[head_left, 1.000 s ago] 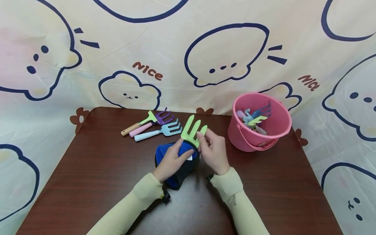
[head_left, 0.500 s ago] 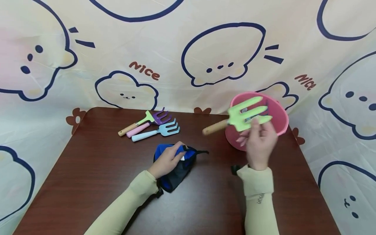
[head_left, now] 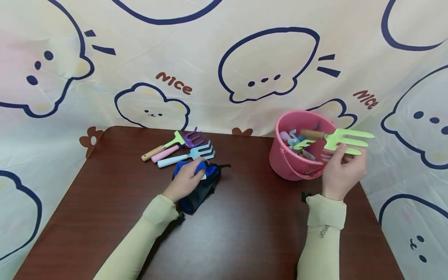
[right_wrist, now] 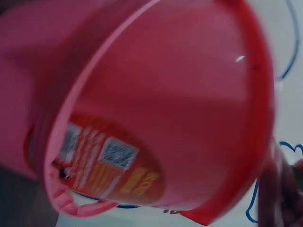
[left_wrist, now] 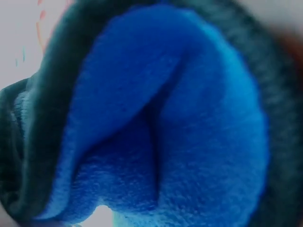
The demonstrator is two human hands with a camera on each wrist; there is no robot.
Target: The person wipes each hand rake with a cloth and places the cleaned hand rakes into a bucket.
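Note:
In the head view my right hand (head_left: 343, 173) pinches a light green garden hand fork (head_left: 341, 139) by its tines. The fork's wooden handle points left, over the mouth of a pink bucket (head_left: 285, 161). My left hand (head_left: 185, 181) grips a blue and black cloth pouch (head_left: 196, 196) by its mouth, left of the table's middle. A fuzzy blue lining (left_wrist: 208, 142) with a dark edge fills the left wrist view. The right wrist view looks into the pink bucket (right_wrist: 180, 71), with a printed label (right_wrist: 128, 165) at its side; fingers blur at the right edge.
Behind the pouch lie a light blue hand rake (head_left: 173, 160), a purple rake with a pink handle (head_left: 190, 140) and a green tool with a wooden handle (head_left: 154, 153). Several small tools (head_left: 295, 140) sit in the bucket. A patterned cloth (head_left: 210, 112) hangs behind the table (head_left: 245, 233).
My right hand has taken the hand fork from the pouch, rightward to the bucket, its handle now over the opening. My left hand and the pouch have shifted left and farther back.

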